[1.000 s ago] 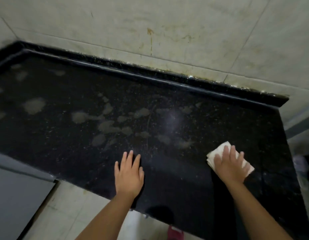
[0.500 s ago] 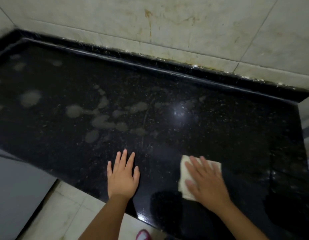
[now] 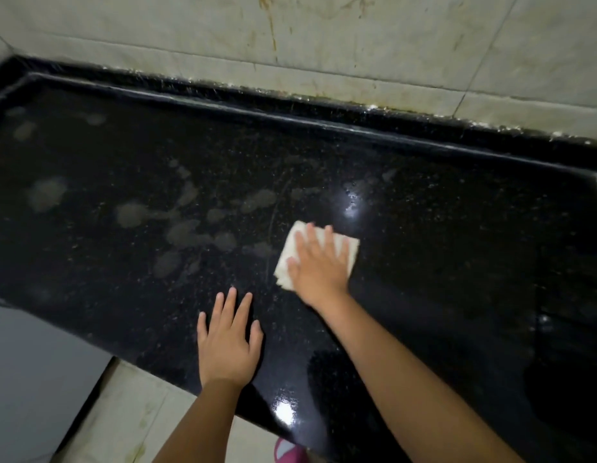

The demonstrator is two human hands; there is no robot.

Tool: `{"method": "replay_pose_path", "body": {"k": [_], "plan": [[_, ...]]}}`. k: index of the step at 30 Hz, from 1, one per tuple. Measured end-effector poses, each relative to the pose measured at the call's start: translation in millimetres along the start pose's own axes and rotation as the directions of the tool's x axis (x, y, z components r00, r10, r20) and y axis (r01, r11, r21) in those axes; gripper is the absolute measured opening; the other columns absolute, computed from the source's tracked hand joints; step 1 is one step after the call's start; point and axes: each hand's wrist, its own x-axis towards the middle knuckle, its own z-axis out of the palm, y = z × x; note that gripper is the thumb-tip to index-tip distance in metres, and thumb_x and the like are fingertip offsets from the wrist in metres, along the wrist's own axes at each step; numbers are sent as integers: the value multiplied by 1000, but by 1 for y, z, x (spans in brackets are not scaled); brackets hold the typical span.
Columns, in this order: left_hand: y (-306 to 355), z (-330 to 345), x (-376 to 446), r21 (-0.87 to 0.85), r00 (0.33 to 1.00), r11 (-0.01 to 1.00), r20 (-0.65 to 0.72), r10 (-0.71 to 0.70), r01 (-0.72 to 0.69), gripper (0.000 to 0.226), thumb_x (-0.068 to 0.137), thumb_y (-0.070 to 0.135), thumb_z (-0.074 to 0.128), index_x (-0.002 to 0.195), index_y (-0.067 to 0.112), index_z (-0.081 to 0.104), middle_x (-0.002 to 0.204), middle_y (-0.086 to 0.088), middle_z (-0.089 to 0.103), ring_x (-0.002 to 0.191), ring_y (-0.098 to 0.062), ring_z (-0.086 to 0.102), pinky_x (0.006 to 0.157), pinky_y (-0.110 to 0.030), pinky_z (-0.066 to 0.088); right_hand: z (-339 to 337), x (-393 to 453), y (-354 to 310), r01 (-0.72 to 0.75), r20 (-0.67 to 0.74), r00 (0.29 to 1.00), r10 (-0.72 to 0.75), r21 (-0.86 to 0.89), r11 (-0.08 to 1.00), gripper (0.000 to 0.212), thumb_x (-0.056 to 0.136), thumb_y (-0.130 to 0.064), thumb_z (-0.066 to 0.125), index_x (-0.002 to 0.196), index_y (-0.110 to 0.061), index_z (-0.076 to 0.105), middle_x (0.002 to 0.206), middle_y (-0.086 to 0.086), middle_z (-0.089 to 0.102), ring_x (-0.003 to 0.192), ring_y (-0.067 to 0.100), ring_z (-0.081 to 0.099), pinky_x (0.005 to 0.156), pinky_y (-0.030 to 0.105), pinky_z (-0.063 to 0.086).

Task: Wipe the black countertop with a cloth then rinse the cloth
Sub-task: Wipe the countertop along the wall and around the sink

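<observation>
From the head view, your right hand (image 3: 319, 262) lies flat on the folded white cloth (image 3: 315, 253), fingers straight and spread, pressing it down so the whole pad meets the black countertop (image 3: 441, 235). The cloth sits mid-counter, just right of the pale dried smears (image 3: 187, 228) (likely your next target). Your left hand (image 3: 227, 342) rests palm-down near the front edge, fingers straight and slightly apart, holding nothing; it seems placed there to brace you as you lean in. No tap or sink shows, so the rinsing appears some way off.
</observation>
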Motion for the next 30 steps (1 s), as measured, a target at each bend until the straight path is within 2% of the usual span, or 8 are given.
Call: {"method": "replay_pose_path", "body": {"k": [5, 8, 12, 18, 20, 24, 28, 30], "plan": [[1, -1, -3, -16, 1000, 1000, 19, -13, 13, 79, 75, 52, 2, 139, 22, 36, 151, -1, 23, 140, -13, 9, 113, -38, 0, 34, -82, 16, 326, -28, 943, -331, -118, 938, 56, 82, -45, 29, 129, -26, 53, 140, -4, 49, 132, 26, 35, 109, 41, 10], [0, 0, -3, -32, 1000, 999, 3, -10, 10, 78, 76, 52, 3, 139, 21, 36, 151, -3, 25, 137, -10, 7, 113, -40, 2, 36, -120, 91, 335, -4, 940, -341, -176, 926, 43, 91, -45, 28, 127, -28, 45, 137, -7, 47, 129, 24, 32, 104, 40, 20], [0, 1, -2, -17, 1000, 1000, 9, -11, 11, 76, 77, 51, 5, 138, 21, 39, 150, -4, 27, 135, -9, 7, 113, -41, 4, -12, -102, 175, -29, -91, 996, 10, -215, 976, 64, 93, -51, -1, 139, -22, 34, 142, 3, 46, 134, 27, 27, 103, 47, 32], [0, 3, -2, 0, 1000, 1000, 13, -20, 20, 73, 78, 49, 11, 133, 17, 46, 146, -7, 35, 138, -21, 22, 112, -47, 12, -44, -19, 148, -452, -89, 885, 456, 64, 890, 56, 99, -40, 21, 149, -21, 4, 158, -1, -4, 144, 31, -7, 114, 50, 0], [2, 1, -3, -5, 1000, 1000, 10, -26, 26, 75, 77, 50, 10, 134, 17, 46, 147, -6, 34, 138, -19, 20, 112, -46, 10, -29, -10, 115, -363, -73, 928, 365, 38, 931, 56, 99, -41, 20, 149, -21, 7, 158, -1, 0, 144, 33, -3, 114, 52, 3], [5, -5, -2, -9, 999, 1000, 42, -18, 18, 81, 74, 54, 5, 137, 18, 41, 150, -4, 28, 140, -17, 15, 113, -43, 6, 5, -50, 73, 75, -112, 989, -92, -152, 986, 57, 83, -46, 29, 126, -21, 57, 135, 1, 55, 124, 35, 49, 97, 53, 41], [10, -16, 0, -40, 995, 999, 93, -33, 37, 59, 89, 48, 24, 139, 18, 36, 152, -3, 23, 142, -18, 11, 114, -42, 3, 18, -120, 130, 472, 59, 877, -476, -286, 834, 50, 85, -49, 34, 128, -27, 43, 138, -5, 51, 132, 24, 31, 110, 41, 14], [13, -18, 2, -15, 996, 999, 80, -41, 43, 45, 95, 31, 40, 138, 16, 38, 151, -5, 25, 142, -20, 14, 113, -45, 5, 10, -131, 184, 458, 61, 881, -470, -362, 812, 49, 95, -49, 20, 136, -28, 33, 152, -8, 28, 144, 19, 9, 113, 36, 2]]}}
